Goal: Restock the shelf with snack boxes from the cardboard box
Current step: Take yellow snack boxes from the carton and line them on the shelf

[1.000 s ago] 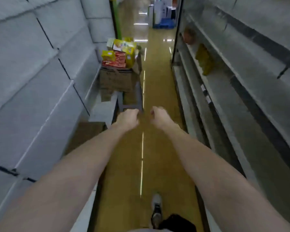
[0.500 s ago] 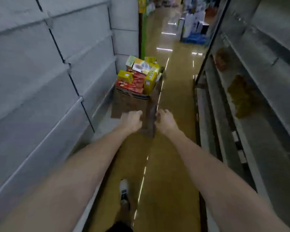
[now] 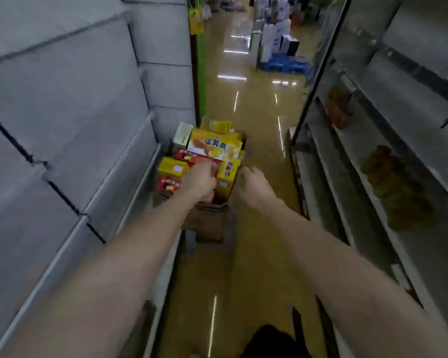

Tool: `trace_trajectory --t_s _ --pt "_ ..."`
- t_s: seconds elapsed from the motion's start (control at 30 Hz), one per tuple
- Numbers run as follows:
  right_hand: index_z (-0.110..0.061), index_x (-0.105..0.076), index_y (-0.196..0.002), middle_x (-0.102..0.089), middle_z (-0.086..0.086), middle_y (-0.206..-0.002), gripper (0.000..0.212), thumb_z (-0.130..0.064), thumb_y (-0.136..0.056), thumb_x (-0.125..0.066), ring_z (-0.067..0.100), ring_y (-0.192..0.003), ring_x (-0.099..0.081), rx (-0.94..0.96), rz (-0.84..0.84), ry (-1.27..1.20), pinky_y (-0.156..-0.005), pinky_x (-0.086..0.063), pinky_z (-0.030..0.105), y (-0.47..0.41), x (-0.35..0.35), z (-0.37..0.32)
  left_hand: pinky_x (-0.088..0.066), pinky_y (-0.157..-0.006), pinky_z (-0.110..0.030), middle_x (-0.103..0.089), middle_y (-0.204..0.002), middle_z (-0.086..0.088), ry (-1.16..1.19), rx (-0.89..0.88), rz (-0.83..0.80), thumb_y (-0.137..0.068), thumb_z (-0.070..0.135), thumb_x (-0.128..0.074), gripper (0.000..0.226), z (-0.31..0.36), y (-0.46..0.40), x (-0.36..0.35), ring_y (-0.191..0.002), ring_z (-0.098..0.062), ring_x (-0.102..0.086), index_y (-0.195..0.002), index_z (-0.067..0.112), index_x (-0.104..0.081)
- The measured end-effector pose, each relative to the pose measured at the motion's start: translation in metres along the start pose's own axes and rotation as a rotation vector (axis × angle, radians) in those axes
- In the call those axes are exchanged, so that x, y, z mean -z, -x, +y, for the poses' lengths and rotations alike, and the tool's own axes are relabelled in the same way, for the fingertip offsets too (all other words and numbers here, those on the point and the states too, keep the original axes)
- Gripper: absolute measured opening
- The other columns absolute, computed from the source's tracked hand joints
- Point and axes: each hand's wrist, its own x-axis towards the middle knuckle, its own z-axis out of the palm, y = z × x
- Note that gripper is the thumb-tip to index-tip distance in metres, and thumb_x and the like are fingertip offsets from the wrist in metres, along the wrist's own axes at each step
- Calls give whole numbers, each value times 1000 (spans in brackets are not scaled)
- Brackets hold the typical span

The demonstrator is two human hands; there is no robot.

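Note:
A brown cardboard box [image 3: 204, 223] stands on the aisle floor by the foot of the left shelf [image 3: 130, 161]. It is heaped with snack boxes: a large yellow box [image 3: 215, 146] lies on top, with small yellow boxes [image 3: 170, 166] and red boxes [image 3: 167, 184] around it. My left hand [image 3: 199, 180] reaches over the near edge and lies on the red boxes, its fingers hidden behind its back. My right hand [image 3: 251, 187] hovers just right of the box beside an upright yellow box [image 3: 226, 180], fingers loosely bent, holding nothing.
Grey shelving lines both sides of the narrow aisle. The right shelves [image 3: 373, 140] hold a few orange packets [image 3: 339, 107] and brown packets [image 3: 393, 177]. Far down the glossy floor stands a stack of white and blue goods [image 3: 277, 52].
I have walked up the aisle, so the cardboard box is now close. Both arms have stretched forward, the left hand arriving on the boxes and the right hand beside them.

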Motion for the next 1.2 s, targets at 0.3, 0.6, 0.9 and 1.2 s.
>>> trace_trajectory --t_s 0.3,0.6,0.9,1.2 --pt "-8 -55 -122 -53 15 -121 34 -21 -90 -58 36 -112 -50 69 -6 70 -94 -43 43 -241 -15 59 -52 -83 -43 -67 -110 -11 114 40 11 -86 11 -58 32 -9 -218 -45 -102 -33 -62 -117 14 -61" --pt "-13 -42 -139 -45 12 -140 60 -32 -86 -65 38 -127 -43 223 -262 196 -105 -35 48 -477 -59 108 -53 -87 -42 -69 -115 -7 137 339 31 -88 13 -57 30 -38 -409 -85 -107 -29 -64 -117 17 -63" --pt "-14 -40 -133 -51 18 -137 55 -43 -90 -60 40 -128 -45 134 -449 215 -108 -28 50 -541 -103 89 -50 -84 -40 -66 -117 -15 106 522 61 -89 16 -59 28 -54 -432 -80 -108 -32 -61 -116 11 -63" --pt "-16 -54 -122 -53 21 -124 76 -67 -69 -70 40 -116 -44 377 -161 161 -99 -29 47 -516 -68 -9 -51 -83 -41 -69 -102 -17 89 734 265 -85 17 -51 28 -99 -355 -33 -97 -36 -64 -106 8 -67"
